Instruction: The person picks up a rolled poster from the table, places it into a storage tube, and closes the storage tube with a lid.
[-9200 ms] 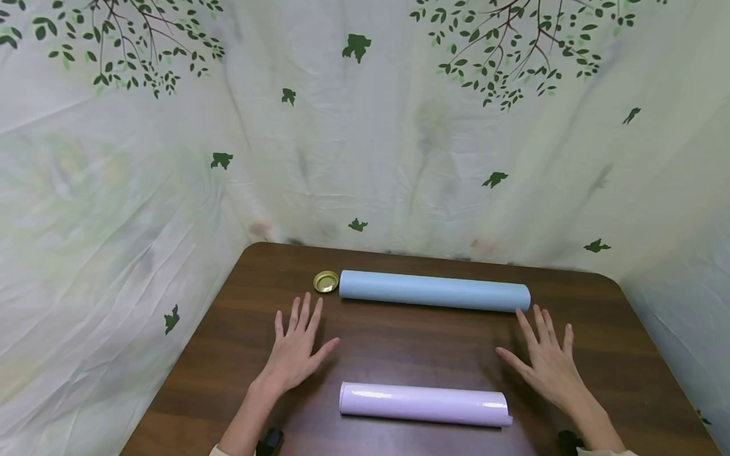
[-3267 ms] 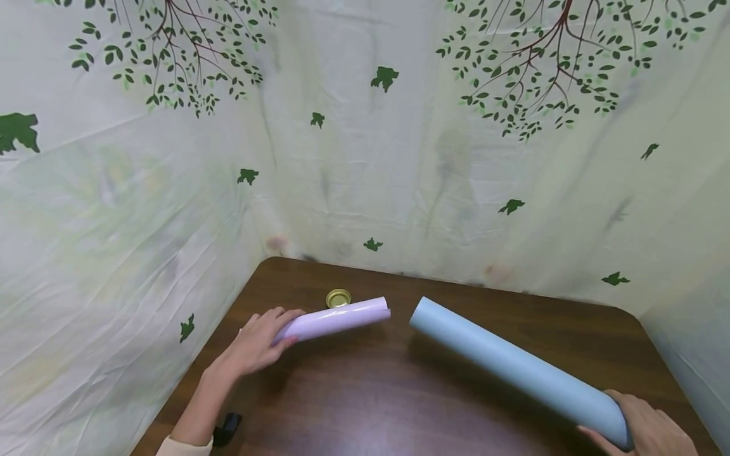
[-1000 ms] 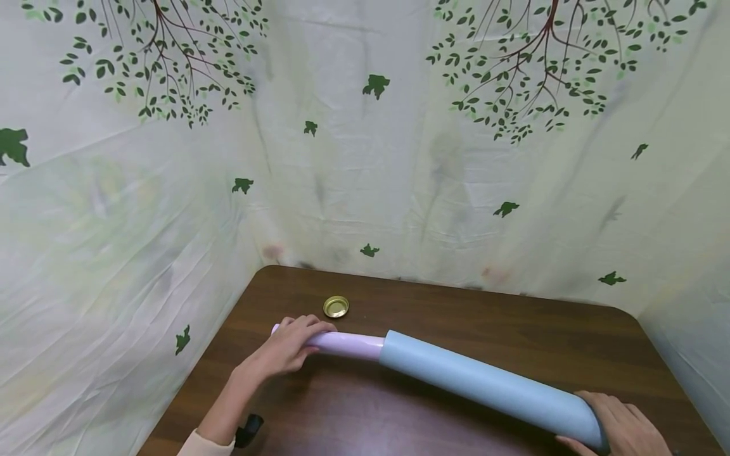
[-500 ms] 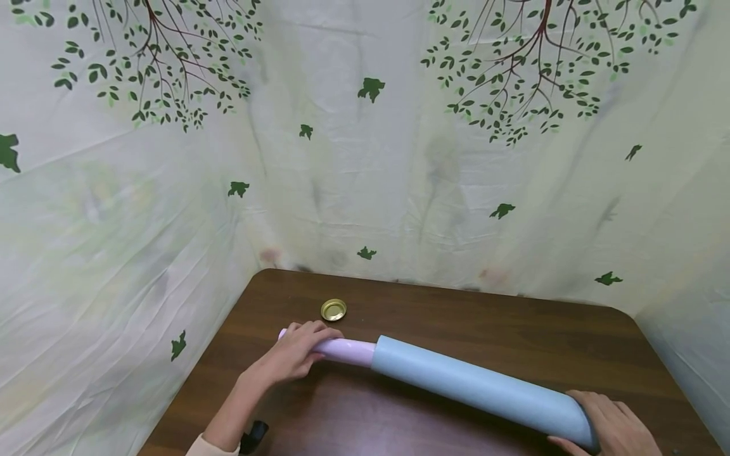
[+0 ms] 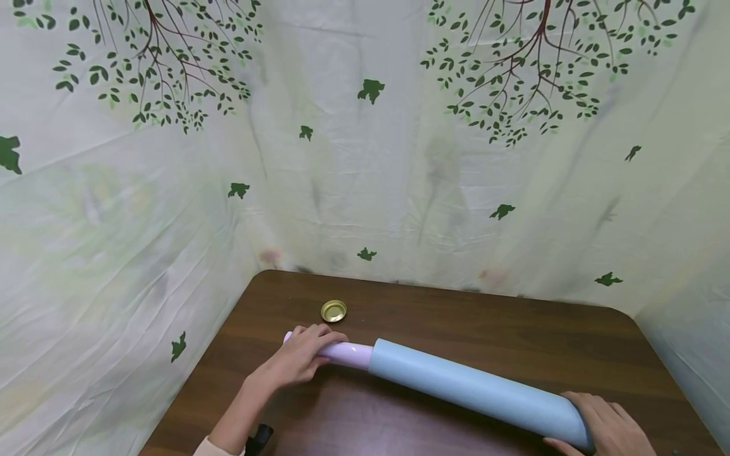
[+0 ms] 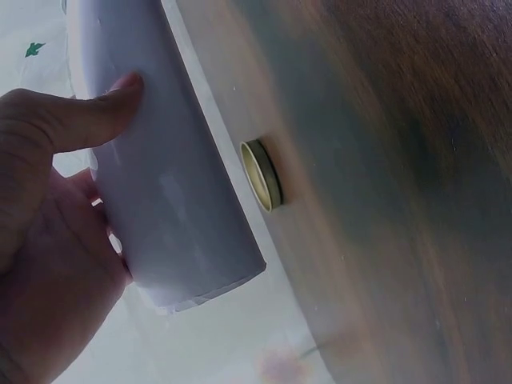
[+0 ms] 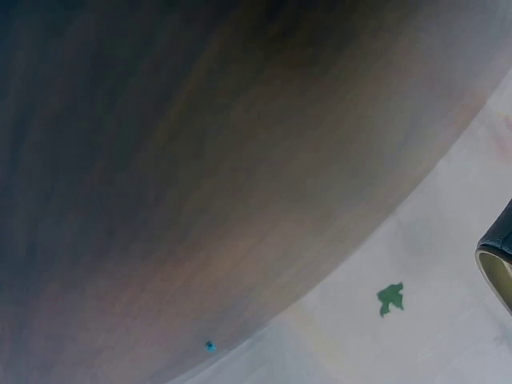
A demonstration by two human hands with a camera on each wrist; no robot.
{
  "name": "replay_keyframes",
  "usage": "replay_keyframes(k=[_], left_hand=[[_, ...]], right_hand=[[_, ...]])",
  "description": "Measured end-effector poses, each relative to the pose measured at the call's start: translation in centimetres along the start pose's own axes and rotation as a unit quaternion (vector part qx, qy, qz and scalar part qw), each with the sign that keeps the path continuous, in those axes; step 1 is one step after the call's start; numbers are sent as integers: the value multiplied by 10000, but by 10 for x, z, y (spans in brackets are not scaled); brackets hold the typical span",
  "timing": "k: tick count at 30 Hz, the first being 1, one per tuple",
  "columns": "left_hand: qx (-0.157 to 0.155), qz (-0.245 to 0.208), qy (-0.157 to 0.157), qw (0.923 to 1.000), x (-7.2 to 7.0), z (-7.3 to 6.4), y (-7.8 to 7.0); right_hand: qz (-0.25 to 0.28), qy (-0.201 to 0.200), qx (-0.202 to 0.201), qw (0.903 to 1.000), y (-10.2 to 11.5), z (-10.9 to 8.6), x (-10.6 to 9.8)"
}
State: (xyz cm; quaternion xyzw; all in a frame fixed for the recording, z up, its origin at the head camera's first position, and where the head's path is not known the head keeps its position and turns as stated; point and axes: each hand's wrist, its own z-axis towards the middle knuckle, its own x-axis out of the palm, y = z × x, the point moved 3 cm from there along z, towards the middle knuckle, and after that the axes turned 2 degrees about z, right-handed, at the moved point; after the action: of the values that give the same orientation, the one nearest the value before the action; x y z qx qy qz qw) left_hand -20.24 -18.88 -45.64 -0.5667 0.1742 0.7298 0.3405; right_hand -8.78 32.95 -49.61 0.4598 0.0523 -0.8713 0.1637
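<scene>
Printed cloth [image 5: 399, 164]: it hangs behind the scene, pale, with green leaves and branches.
Brown table [image 5: 485, 320]: it fills the lower part of the head view, around 6 o'clock.
Blue roll [image 5: 473, 394]: it is at 5 o'clock from the centre of the head view; its long axis is tilted, one end pointing between 9 and 10 o'clock, the other between 3 and 4.
Lilac roll [image 5: 352, 356]: thinner, it is at 6 o'clock from the centre, almost in one line with the blue roll but a little flatter. Its free end points between 9 and 10 o'clock; the other end is hidden at the mouth of the blue roll, and it seems to go inside.
Right hand [image 5: 613, 427]: it holds the 4 o'clock end of the blue roll, the fingers bent over it, the thumb on the near side.
Left hand [image 5: 302, 354]: it grips the lilac roll close to the free end, thumb and fingers parted only by the roll's thickness.
Gold lid [image 5: 333, 311]: it lies at 1 o'clock from the left hand, near, not touched.
Blue speck [image 7: 210, 346]: tiny, close to the table edge, at 7 o'clock in the right wrist view.
</scene>
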Motion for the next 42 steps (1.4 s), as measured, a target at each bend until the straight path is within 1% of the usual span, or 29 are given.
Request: replay_keyframes(k=[10,16,20,28,30,37,42], left_hand=[[179,-63,-40,9998,7,5,-10],[205,3,-66,9998,8,7,-11],[185,29,-51,9998,8,8,-12],[282,56,-97,9995,8,10,-17],[303,84,-99,9995,7,10,-19],[296,241,-81,9992,6,11,-24],[342,315,-114,9989,4,18,-24]], right_hand=[[69,-82,-166,9998,6,2,4],[79,-145,-247,9996,6,4,5],[110,-142,-213,9996,7,4,6],[142,-107,-40,9998,9,1,5],[137,-111,-49,9998,9,0,4],[113,-230,-306,9992,9,2,3],[193,-349,-444,9982,6,6,2]])
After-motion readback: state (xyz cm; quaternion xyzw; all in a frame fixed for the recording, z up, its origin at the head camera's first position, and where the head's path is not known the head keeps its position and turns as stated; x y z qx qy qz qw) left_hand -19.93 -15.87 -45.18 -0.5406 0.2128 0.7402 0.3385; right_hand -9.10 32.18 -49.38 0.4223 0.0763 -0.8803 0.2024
